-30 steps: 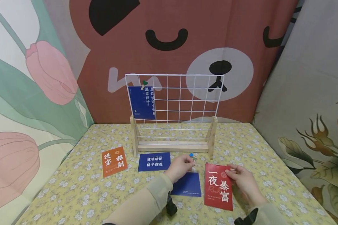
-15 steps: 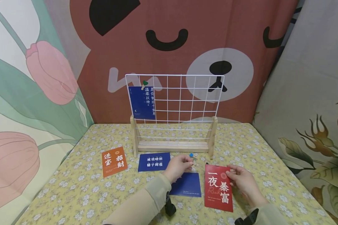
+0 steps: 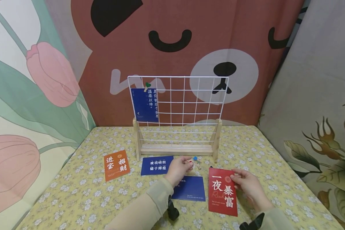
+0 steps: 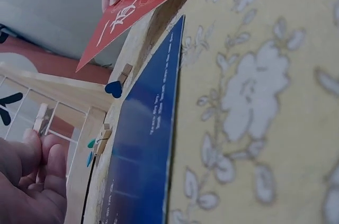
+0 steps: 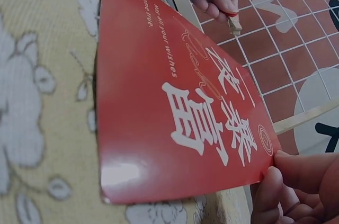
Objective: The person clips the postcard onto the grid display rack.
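My left hand pinches a small wooden clothespin between thumb and fingertips; a bit of red shows on it. Just beyond those fingers, several more mini clothespins lie on the cloth, one with a blue heart. My right hand grips a red card with white characters by its upper right edge. That card is tilted up off the table in the right wrist view. Under my left wrist lies a blue card, partly covered by the hand.
A white wire grid on a wooden stand is at the back. A blue card hangs at its upper left from a green-heart clothespin. An orange card and another blue card lie in front on the flowered tablecloth.
My left hand has drawn slightly left from the loose clothespins, and a red-marked clothespin now shows at its fingertips. My right hand and the red card have barely moved.
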Demonstrator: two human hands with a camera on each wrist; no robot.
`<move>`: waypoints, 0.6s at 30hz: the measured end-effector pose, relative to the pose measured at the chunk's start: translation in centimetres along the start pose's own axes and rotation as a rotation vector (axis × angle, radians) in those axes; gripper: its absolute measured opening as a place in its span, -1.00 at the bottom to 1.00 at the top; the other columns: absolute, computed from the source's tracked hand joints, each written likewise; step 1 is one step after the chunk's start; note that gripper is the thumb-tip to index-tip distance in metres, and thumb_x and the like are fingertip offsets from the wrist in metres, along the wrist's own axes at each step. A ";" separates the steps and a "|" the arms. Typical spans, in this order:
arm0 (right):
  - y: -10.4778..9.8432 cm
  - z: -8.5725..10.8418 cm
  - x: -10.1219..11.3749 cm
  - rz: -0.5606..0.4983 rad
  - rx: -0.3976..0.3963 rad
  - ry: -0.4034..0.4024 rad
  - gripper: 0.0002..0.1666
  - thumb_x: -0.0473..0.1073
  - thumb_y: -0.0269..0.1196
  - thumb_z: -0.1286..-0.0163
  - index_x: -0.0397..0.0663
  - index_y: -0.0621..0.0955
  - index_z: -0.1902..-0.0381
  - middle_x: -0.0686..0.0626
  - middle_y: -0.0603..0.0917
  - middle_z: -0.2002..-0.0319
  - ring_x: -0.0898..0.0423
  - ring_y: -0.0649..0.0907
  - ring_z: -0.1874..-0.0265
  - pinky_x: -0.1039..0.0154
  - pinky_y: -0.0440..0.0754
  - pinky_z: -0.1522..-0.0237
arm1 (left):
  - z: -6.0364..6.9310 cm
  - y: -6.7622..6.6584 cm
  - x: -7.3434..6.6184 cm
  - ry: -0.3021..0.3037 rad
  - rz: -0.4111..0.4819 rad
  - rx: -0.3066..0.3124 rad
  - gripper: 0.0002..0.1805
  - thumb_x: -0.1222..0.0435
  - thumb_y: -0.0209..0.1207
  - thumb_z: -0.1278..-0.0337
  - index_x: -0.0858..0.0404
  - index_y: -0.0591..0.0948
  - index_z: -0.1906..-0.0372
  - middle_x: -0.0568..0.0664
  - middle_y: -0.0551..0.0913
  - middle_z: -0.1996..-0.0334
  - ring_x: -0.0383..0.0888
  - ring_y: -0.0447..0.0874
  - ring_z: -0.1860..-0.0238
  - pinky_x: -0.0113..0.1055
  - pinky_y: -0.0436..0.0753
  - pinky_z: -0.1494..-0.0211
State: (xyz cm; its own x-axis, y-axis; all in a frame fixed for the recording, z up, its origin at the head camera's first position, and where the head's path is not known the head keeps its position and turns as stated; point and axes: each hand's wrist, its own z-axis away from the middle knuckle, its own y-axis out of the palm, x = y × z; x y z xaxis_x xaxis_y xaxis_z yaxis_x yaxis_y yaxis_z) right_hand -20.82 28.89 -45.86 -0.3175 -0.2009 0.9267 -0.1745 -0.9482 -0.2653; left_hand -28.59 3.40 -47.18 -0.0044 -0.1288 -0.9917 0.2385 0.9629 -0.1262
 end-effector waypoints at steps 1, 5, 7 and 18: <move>0.0 0.0 0.0 0.000 -0.002 0.004 -0.44 -0.22 0.16 -0.43 -0.36 0.33 -0.31 -0.15 0.61 0.15 0.10 0.63 0.31 0.23 0.64 0.33 | 0.0 0.0 0.0 -0.011 0.015 -0.005 -0.66 0.38 0.14 -0.29 0.38 0.57 -0.13 0.12 0.67 0.25 -0.10 0.67 0.27 -0.28 0.66 0.17; 0.0 -0.1 0.0 -0.020 0.001 0.003 -0.43 -0.23 0.17 -0.43 -0.37 0.33 -0.30 -0.12 0.62 0.16 0.13 0.62 0.31 0.24 0.64 0.34 | 0.0 -0.3 0.0 -0.042 0.046 -0.014 -0.71 0.38 0.14 -0.30 0.38 0.61 -0.07 0.14 0.68 0.19 -0.12 0.66 0.26 -0.27 0.66 0.16; -0.1 0.0 0.0 -0.026 0.006 -0.002 -0.43 -0.22 0.17 -0.42 -0.39 0.34 -0.30 -0.12 0.63 0.17 0.14 0.63 0.33 0.23 0.64 0.35 | 0.0 -0.5 0.0 -0.054 0.046 -0.006 -0.73 0.35 0.15 -0.30 0.37 0.63 -0.03 0.14 0.68 0.18 -0.11 0.66 0.26 -0.27 0.66 0.15; -0.5 0.1 0.7 0.024 0.026 -0.020 -0.44 -0.11 0.20 -0.42 -0.40 0.39 -0.20 -0.17 0.64 0.12 0.10 0.65 0.31 0.17 0.62 0.29 | -0.1 -2.4 -0.8 -0.053 0.058 0.050 -0.73 0.34 0.18 -0.28 0.37 0.63 -0.02 0.18 0.67 0.13 0.01 0.66 0.20 -0.12 0.64 0.11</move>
State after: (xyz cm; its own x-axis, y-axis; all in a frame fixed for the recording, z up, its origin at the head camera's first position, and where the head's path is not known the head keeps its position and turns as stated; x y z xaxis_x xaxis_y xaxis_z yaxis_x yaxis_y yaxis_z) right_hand -20.88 29.14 -45.02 -0.3024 -0.2280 0.9255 -0.1426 -0.9492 -0.2805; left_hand -29.27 1.23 -46.07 0.0619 -0.0873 -0.9943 0.2848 0.9563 -0.0662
